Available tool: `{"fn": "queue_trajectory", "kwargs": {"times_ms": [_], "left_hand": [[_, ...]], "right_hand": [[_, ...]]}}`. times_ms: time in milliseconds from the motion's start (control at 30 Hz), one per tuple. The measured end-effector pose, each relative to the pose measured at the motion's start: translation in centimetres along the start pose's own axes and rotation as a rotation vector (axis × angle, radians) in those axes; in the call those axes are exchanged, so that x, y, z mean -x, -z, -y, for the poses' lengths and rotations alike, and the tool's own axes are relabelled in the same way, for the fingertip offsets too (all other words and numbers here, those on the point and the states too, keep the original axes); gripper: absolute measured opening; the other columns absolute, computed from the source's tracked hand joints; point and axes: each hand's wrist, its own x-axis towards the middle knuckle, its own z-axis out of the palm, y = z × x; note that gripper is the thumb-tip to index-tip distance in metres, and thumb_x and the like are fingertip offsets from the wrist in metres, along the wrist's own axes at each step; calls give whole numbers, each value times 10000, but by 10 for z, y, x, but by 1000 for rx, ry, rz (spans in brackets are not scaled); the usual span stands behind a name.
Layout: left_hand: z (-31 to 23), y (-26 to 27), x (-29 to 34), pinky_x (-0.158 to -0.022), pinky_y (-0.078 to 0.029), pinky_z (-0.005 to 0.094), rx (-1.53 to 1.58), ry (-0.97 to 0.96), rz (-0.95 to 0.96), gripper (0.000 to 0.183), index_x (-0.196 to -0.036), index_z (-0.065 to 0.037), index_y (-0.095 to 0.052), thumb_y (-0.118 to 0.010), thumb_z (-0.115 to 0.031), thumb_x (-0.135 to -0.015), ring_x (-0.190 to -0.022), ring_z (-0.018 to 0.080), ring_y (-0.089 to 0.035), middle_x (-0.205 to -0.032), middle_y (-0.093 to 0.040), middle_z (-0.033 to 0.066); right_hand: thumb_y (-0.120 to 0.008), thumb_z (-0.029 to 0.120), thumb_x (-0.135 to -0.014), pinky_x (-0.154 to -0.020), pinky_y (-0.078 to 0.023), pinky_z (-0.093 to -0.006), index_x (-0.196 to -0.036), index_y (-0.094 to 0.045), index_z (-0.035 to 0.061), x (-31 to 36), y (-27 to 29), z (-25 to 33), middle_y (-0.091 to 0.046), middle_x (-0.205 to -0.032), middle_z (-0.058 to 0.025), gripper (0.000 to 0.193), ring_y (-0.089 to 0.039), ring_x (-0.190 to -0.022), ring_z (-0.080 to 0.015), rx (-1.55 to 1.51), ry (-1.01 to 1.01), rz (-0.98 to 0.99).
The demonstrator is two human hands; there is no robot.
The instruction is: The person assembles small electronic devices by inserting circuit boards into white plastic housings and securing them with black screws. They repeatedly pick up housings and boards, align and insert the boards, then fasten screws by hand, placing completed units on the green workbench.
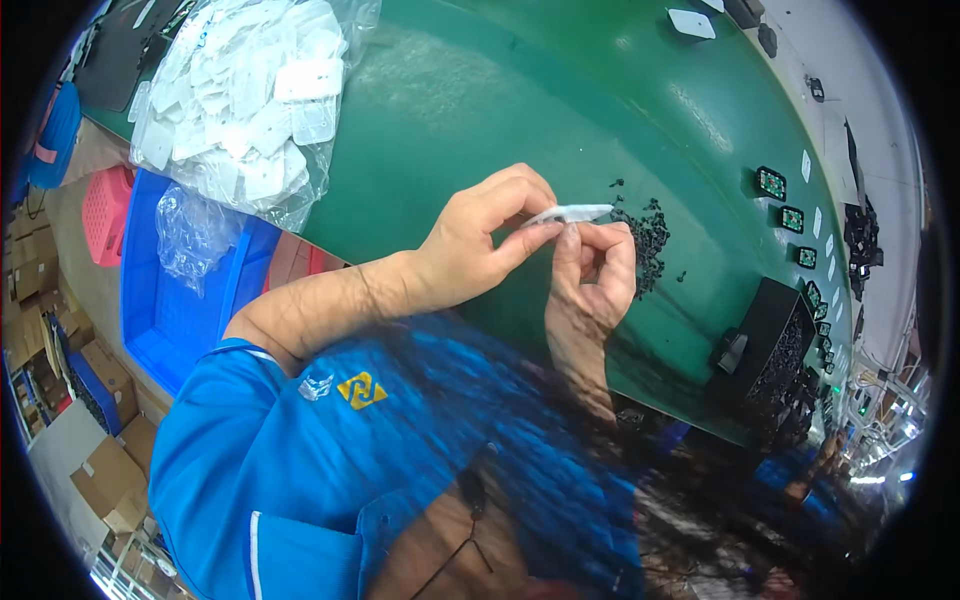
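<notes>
My left hand (490, 235) pinches a thin white plastic plate (582, 212) between thumb and fingers, tilted so that mostly its edge shows. Just under the plate, the fingertips of my right hand (597, 275) are pressed together against its lower edge. Whatever small part they may hold is hidden. Right beside my right hand, a loose pile of small black parts (652, 245) lies scattered on the green table (450, 110).
A clear bag of white plates (250, 110) covers the table's left end. Below it are a blue crate (165, 290) and a pink basket (105, 215). To the right stands a black bin (765, 345) of dark parts. Several small circuit boards (771, 183) line the far right edge.
</notes>
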Motion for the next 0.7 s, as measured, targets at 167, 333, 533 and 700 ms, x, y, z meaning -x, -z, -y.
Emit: {"fn": "queue_trajectory", "kwargs": {"times_ms": [167,333,533,700], "left_hand": [[-5,-3,-2,-757,-531,278,446,208,-34,72,-960,25,-531,-548,-34,-921,-862,164,-617,-991,-528,91],[-8,-5,2,-697,-518,241,413,230,-42,94,-925,13,-528,-580,-63,-907,-780,123,-639,-888,-576,47],[-8,-1,3,-708,-521,245,338,263,20,105,-972,19,-533,-556,-68,-920,-797,126,-649,-911,-603,68],[-14,6,2,-742,-539,261,397,335,42,241,-1174,31,-520,-479,-43,-948,-824,153,-659,-970,-607,91]], "right_hand": [[-736,159,-802,-601,-369,-240,-958,-610,29,-6,17,13,-507,-935,-56,239,-437,-753,-113,162,52,-46],[-745,105,-783,-631,-367,-197,-1043,-602,17,-14,28,5,-534,-961,-25,309,-412,-728,-67,-98,-180,221],[-717,69,-814,-592,-383,-171,-929,-582,12,-22,33,14,-572,-842,3,187,-479,-695,-24,-172,-389,317],[-721,68,-811,-591,-408,-173,-959,-565,4,-22,32,9,-593,-842,-11,224,-527,-716,-33,-266,-396,312]]}}
